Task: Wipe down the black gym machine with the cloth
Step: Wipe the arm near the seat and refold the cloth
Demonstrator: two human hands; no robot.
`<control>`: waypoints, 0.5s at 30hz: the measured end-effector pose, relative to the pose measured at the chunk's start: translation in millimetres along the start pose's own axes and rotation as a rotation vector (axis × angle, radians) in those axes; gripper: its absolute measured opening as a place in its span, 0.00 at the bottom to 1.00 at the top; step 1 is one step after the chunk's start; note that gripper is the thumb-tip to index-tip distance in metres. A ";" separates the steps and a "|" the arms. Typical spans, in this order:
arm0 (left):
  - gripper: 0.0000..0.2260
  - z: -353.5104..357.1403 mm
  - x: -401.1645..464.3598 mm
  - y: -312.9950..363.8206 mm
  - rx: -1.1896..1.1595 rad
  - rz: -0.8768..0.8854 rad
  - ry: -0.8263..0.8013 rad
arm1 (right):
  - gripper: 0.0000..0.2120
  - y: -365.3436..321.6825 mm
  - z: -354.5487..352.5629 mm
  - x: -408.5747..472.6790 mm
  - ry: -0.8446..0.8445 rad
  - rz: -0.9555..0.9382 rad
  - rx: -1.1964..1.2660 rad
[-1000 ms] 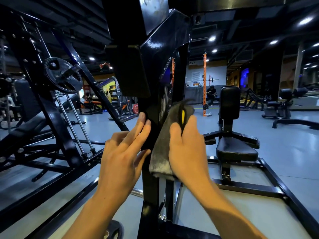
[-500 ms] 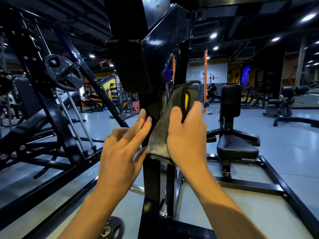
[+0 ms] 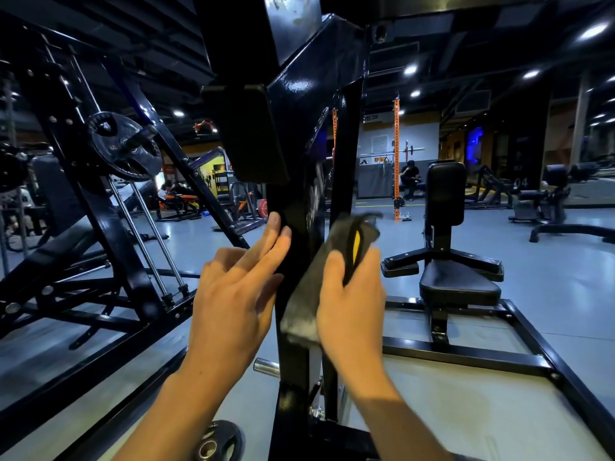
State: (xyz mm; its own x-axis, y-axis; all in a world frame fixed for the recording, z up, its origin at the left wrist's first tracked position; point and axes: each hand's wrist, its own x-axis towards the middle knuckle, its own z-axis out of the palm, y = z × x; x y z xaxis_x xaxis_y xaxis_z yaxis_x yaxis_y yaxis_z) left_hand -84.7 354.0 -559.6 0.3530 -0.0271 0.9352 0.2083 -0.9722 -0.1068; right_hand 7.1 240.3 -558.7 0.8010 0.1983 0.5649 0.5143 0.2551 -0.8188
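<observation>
Wiping the black gym machine (image 3: 293, 134): we are pressing the grey cloth (image 3: 314, 284), pinched in the right hand (image 3: 352, 304), against the upright's right edge. We are bracing with the left hand (image 3: 233, 304), fingers straight and together, on its left edge. Next, we judge, is stroking along unwiped paint.

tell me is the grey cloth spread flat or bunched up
Bunched: the grey cloth with a yellow stripe is crumpled under the right hand against the black machine post.
</observation>
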 end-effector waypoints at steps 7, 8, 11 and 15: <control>0.37 -1.1 2.0 2.3 0.006 -0.024 -0.001 | 0.05 -9.9 -8.1 11.6 -0.105 -0.070 -0.073; 0.35 -1.2 2.7 2.0 0.004 -0.019 0.005 | 0.04 0.5 -10.2 6.0 -0.140 -0.053 -0.122; 0.33 0.0 3.3 1.7 -0.003 -0.015 0.023 | 0.05 15.6 -14.6 -2.6 -0.227 -0.011 -0.225; 0.32 3.0 2.7 0.0 -0.010 0.005 0.034 | 0.06 -4.7 -16.8 8.6 -0.214 -0.071 -0.270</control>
State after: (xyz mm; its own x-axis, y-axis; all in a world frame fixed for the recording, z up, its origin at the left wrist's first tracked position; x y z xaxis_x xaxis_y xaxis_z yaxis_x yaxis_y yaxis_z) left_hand -81.0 354.7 -558.1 0.3224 -0.0396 0.9458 0.1978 -0.9742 -0.1082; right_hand 16.8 224.9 -551.7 0.6928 0.3900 0.6065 0.6517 0.0215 -0.7582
